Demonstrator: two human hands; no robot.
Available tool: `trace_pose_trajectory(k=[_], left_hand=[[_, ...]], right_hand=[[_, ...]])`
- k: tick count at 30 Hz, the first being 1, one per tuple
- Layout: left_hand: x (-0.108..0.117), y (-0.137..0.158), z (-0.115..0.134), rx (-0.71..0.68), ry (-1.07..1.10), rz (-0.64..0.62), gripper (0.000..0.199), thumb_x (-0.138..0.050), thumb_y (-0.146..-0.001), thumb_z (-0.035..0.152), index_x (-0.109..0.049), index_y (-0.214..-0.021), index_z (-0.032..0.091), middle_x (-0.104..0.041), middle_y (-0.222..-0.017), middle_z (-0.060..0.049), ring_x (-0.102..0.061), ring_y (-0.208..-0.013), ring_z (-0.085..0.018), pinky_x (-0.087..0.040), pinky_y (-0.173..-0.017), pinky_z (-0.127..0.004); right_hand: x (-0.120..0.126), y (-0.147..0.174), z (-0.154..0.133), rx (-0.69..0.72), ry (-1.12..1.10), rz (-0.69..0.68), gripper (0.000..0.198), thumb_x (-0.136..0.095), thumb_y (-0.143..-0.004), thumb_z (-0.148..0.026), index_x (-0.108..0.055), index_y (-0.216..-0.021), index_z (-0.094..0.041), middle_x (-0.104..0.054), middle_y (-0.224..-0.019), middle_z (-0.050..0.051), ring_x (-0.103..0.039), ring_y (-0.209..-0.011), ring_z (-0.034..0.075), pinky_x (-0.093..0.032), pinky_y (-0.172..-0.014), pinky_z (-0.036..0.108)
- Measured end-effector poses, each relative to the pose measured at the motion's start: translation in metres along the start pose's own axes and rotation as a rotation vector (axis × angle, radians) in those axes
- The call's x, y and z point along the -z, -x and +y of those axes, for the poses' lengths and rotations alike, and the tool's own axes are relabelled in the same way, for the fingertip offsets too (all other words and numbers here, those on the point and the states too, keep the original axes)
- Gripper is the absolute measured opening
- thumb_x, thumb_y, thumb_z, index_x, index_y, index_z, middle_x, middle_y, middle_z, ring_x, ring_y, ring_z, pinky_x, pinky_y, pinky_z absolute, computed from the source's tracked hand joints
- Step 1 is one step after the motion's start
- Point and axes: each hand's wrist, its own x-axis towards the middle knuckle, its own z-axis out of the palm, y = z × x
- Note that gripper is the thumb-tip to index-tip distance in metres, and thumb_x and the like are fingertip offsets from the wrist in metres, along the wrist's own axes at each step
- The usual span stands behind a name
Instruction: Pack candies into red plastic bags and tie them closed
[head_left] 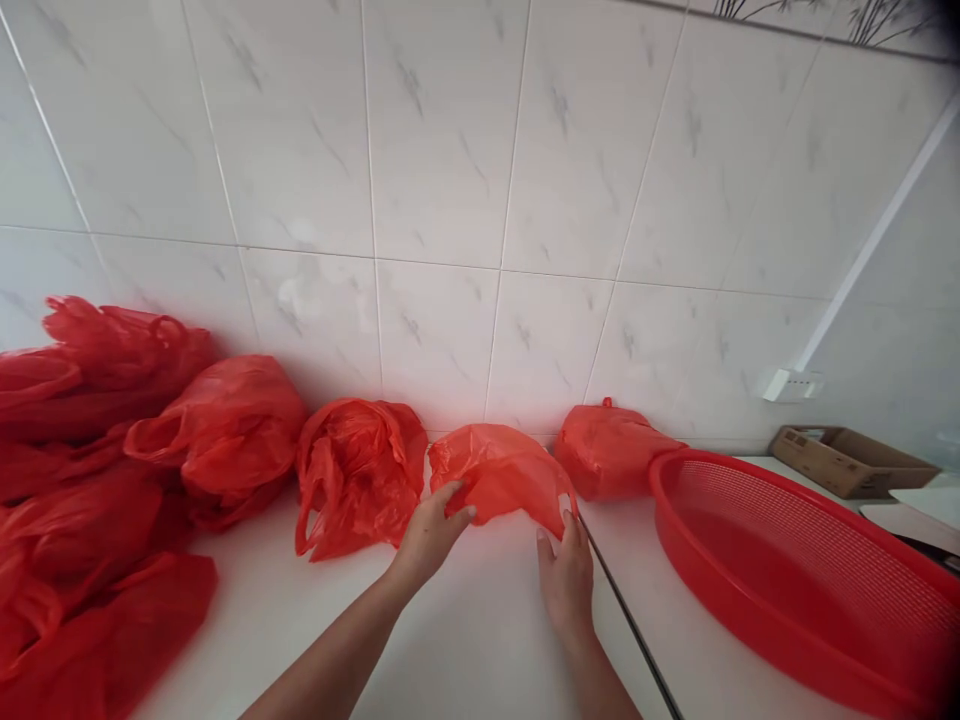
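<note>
A thin, translucent red plastic bag (504, 470) lies on the white counter against the tiled wall, its near edge curving between my two hands. My left hand (431, 528) meets its left side, thumb and index finger apart at the edge. On the right corner of the bag rest the outstretched fingertips of my right hand (568, 572), with the thumb held away from them. Just left stands a crumpled red plastic bag (364, 475) with loose handles. A filled, rounded red bag (611, 452) sits right of the one I touch.
More red bags (236, 430) are heaped along the left. At right, a large red mesh basket (742, 590) takes up the counter, with a cardboard box (855, 465) behind it. A dark seam (630, 615) crosses the counter beside my right hand. A white socket (793, 385) is on the wall.
</note>
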Motion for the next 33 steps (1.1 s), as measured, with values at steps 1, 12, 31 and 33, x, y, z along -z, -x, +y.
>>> trace_pose_trajectory(k=[1,12,31,33], left_hand=[[0.001,0.007,0.005,0.028,0.095,0.008,0.039,-0.063,-0.077,0.044,-0.061,-0.109,0.022,-0.065,-0.116,-0.012,-0.056,-0.113,-0.029,-0.041,-0.098,-0.047],[0.032,0.087,0.029,0.304,0.381,-0.056,0.055,-0.078,-0.062,0.024,-0.048,-0.108,0.023,-0.064,-0.086,-0.001,-0.061,-0.071,-0.015,-0.049,-0.067,-0.029],[0.054,0.121,0.028,0.587,0.927,0.012,0.016,-0.07,-0.069,0.029,-0.057,-0.068,0.02,-0.057,-0.061,0.003,-0.054,-0.053,-0.011,-0.048,-0.055,-0.024],[0.053,0.142,0.03,0.694,0.95,-0.056,0.019,-0.071,-0.069,0.031,-0.056,-0.064,0.02,-0.055,-0.056,0.002,-0.053,-0.05,-0.012,-0.047,-0.052,-0.024]], right_hand=[[0.002,-0.001,-0.001,-0.039,-0.035,0.004,0.06,-0.049,-0.08,-0.046,-0.047,-0.13,-0.013,-0.047,-0.136,0.018,-0.043,-0.126,0.033,-0.033,-0.104,0.049],[0.053,-0.004,-0.023,-0.353,-0.556,0.044,0.043,-0.066,-0.07,-0.044,-0.053,-0.102,-0.019,-0.062,-0.091,0.004,-0.065,-0.08,0.02,-0.055,-0.072,0.034],[0.119,0.112,-0.056,-0.411,-0.074,-0.154,0.086,-0.064,-0.071,-0.044,-0.025,-0.147,-0.033,-0.057,-0.13,0.007,-0.061,-0.109,0.027,-0.053,-0.082,0.035],[0.124,0.128,-0.052,-0.534,-0.299,-0.124,0.1,-0.071,-0.067,-0.044,-0.016,-0.149,-0.032,-0.066,-0.117,0.006,-0.064,-0.102,0.027,-0.054,-0.081,0.035]])
